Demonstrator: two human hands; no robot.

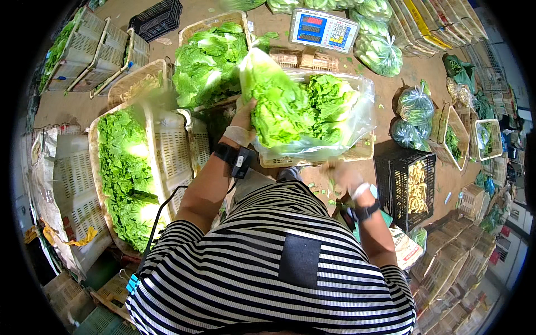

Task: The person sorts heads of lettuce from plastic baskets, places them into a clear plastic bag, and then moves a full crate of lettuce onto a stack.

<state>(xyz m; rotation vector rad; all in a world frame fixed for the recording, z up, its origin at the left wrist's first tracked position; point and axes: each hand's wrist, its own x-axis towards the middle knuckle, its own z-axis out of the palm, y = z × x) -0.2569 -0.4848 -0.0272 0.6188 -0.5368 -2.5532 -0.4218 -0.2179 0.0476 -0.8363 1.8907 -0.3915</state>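
My left hand (244,117) grips a head of leafy green lettuce (273,103) by its left side; the fingers are partly hidden behind the leaves. That lettuce is over a cream plastic crate (365,152) lined with a clear plastic bag (363,103). More green lettuce (330,103) lies inside the bag, on the right. Nearer to me, just off the crate's front edge, my right hand (347,177) is smeared by motion, so its fingers cannot be read. Both wrists wear black bands.
Beyond the lined crate stands a scale display (324,30). Crates of lettuce (209,64) and leafy greens (125,173) stand to the left. Bagged vegetables (379,54) lie at the far right. A black crate (391,187) holding yellowish produce (417,187) is on my right.
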